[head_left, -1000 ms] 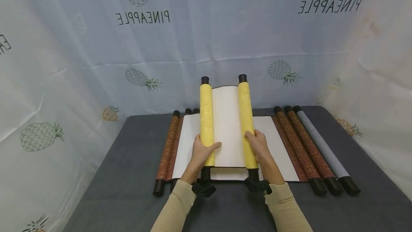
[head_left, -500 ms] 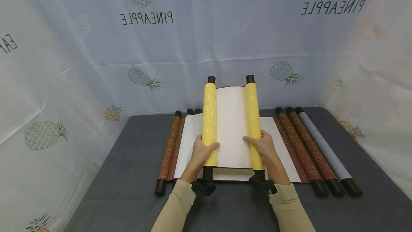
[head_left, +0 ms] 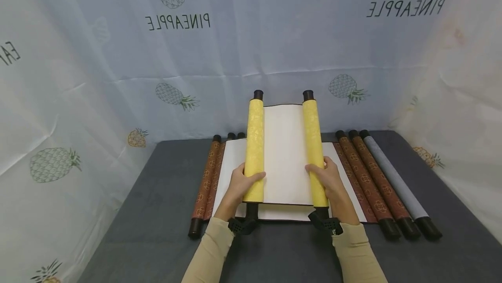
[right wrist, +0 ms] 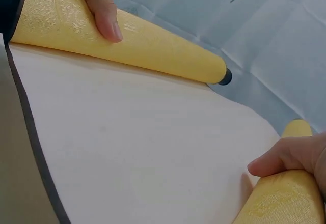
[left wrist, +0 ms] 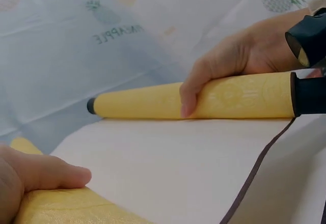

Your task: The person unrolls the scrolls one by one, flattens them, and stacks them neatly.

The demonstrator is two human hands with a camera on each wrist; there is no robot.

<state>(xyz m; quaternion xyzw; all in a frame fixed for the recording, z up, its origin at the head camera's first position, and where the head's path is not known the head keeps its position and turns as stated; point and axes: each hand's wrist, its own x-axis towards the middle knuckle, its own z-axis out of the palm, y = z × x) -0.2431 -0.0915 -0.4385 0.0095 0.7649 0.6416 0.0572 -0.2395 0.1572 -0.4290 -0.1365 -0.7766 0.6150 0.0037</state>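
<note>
A yellow scroll with black roller ends is partly unrolled, its white paper stretched between two rolls. My left hand grips the left roll, thumb lying over its front. On the right roll my right hand has its grip, thumb across the yellow cloth. Both wrist views show the thumbs on the rolls; the fingers behind are mostly hidden. The scroll is held above a larger opened scroll with white paper and brown patterned edges, which it partly covers.
Brown patterned rolls lie left of the opened scroll, and more brown rolls lie to its right beside a grey roll. All rest on a dark grey table. A pineapple-print curtain hangs behind.
The right hand has moved rightward with its roll, away from the left roll. The white paper between the two rolls has become wider.
</note>
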